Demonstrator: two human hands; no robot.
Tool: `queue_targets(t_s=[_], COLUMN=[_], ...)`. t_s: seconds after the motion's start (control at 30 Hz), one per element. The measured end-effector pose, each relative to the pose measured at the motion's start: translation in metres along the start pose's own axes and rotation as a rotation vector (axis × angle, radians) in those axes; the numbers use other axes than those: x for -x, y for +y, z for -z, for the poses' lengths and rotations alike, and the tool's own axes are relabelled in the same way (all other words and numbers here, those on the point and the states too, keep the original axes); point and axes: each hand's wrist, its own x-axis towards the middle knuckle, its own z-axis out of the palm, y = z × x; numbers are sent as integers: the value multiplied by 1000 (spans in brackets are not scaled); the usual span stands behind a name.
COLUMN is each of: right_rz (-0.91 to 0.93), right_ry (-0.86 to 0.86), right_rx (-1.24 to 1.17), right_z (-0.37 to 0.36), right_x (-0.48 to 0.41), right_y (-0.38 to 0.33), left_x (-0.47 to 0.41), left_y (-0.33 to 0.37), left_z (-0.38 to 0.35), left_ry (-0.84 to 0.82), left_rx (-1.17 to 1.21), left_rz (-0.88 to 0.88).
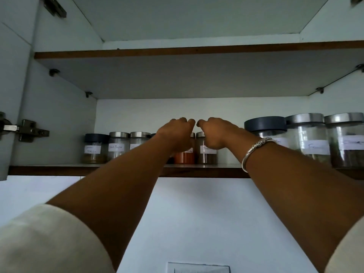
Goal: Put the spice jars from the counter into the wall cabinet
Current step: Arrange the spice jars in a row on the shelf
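Orange jar [185,157] stands upright mid-frame under left hand [177,134], brown jar [207,157] under right hand [214,134]; fingers curl round both lids.

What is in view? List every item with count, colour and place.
small jars: at least four, labelled, steel or dark lids, lower shelf left
orange jar: one, lower shelf centre
brown jar: one, beside the orange one
large jars: three, clear, one dark lid, two steel, lower shelf right
shelves: two, brown-edged
hinge: one, metal, left door
bracelet: one, silver, right wrist
left hand: fingers curled over orange jar
right hand: fingers curled over brown jar
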Motion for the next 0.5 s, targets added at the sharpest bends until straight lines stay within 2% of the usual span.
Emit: queue_targets(t_s=[0.17,0.5], right_rz=[12,-59], right_ry=[96,100], right_rx=[-8,-15], right_z=[33,75], right_x=[31,88], right_y=[9,40], left_x=[17,40], left_y=[29,89], left_z=[36,64], left_ry=[-30,-60], left_rx=[26,95], left_rz=[17,-67])
